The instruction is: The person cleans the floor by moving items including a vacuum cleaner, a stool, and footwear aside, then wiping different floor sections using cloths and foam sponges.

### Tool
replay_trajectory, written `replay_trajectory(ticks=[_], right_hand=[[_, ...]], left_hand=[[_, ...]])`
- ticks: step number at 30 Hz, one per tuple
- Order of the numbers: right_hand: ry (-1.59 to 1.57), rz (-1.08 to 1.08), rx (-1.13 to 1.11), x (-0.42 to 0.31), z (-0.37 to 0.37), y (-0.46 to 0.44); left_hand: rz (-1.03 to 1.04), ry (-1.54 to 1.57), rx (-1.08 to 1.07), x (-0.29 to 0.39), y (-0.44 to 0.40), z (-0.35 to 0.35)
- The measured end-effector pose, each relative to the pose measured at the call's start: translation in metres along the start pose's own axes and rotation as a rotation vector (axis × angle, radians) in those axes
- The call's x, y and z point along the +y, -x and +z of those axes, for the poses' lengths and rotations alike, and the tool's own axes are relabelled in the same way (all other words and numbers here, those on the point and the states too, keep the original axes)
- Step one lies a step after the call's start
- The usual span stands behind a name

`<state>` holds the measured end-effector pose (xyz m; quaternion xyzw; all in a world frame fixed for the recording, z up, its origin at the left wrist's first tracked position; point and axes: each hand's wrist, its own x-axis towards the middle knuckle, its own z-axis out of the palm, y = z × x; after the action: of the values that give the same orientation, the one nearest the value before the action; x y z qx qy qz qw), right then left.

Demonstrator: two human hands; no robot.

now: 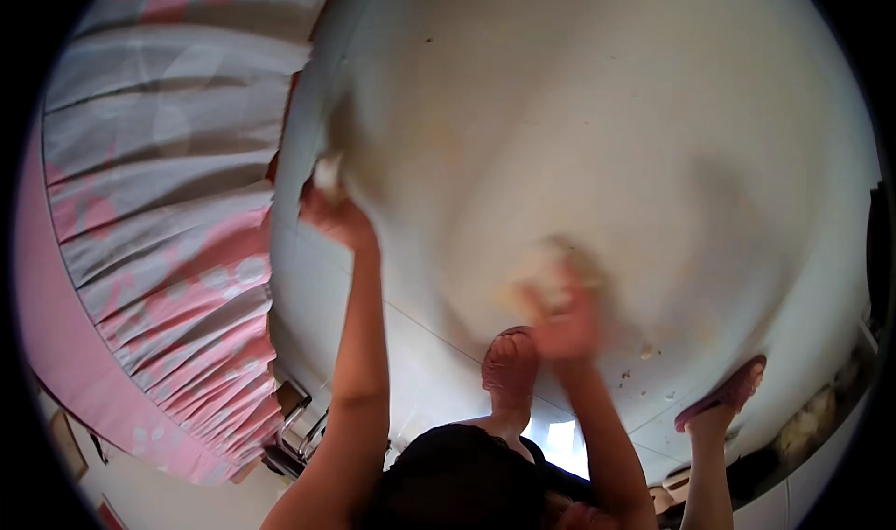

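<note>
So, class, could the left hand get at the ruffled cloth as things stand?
Probably yes: the left hand is near the ruffled cloth with nothing visible between them, though it seems occupied by a blurred pale thing.

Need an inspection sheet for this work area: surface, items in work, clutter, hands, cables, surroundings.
Surface: pale floor, tile seams visible nearer the person.
Job's things: small whitish object at the left hand; pale item at the right hand, too blurred to identify.
Clutter: small bits scattered on the floor, some between the feet.
Hands: left closed on the whitish object; right motion-blurred, grip unclear.
Cables: nothing seen.
Surroundings: pink-and-grey ruffled cloth along the left; feet in sandals at the near side.
</note>
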<state>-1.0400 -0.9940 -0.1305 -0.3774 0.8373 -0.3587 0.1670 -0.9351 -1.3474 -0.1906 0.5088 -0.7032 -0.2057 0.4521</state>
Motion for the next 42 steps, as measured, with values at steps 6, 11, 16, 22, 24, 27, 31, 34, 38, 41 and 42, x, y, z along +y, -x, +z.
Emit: replay_trajectory(ticks=[6, 11, 16, 22, 24, 27, 31, 34, 38, 41, 42], right_hand=[[0.092, -0.540, -0.319, 0.036, 0.021, -0.023], [0.130, 0.317, 0.021, 0.112, -0.081, -0.062], [0.066, 0.169, 0.222, 0.081, -0.066, -0.068], [0.226, -0.481, -0.041, -0.025, 0.063, -0.125], [0.329, -0.611, -0.096, -0.005, 0.065, -0.153], [0.171, -0.061, 0.273, 0.071, 0.017, -0.171], [0.252, 0.210, 0.606, 0.079, -0.058, -0.149], [0.151, 0.206, 0.211, 0.047, -0.040, -0.105], [0.446, 0.021, 0.250, 0.029, -0.046, -0.118], [0.250, -0.019, 0.173, 0.038, -0.048, -0.129], [0.172, 0.001, 0.166, 0.046, -0.041, -0.127]], left_hand=[[0.108, -0.122, -0.377, 0.118, 0.121, 0.047], [-0.150, 0.557, -0.994, 0.255, 0.179, 0.108], [-0.120, 0.152, -0.296, 0.187, 0.102, 0.087], [-0.158, -0.167, -0.005, 0.061, 0.024, 0.022], [-0.075, -0.244, -0.027, 0.057, 0.022, 0.016], [0.182, -0.276, -0.126, 0.047, 0.029, 0.016], [0.188, -0.241, -0.260, 0.101, 0.060, 0.042], [0.436, -0.250, -0.608, 0.133, 0.097, 0.058], [0.514, -0.228, -0.726, 0.129, 0.088, 0.053], [0.479, -0.241, -0.542, 0.105, 0.050, 0.042], [0.462, -0.213, -0.353, 0.083, 0.030, 0.047]])
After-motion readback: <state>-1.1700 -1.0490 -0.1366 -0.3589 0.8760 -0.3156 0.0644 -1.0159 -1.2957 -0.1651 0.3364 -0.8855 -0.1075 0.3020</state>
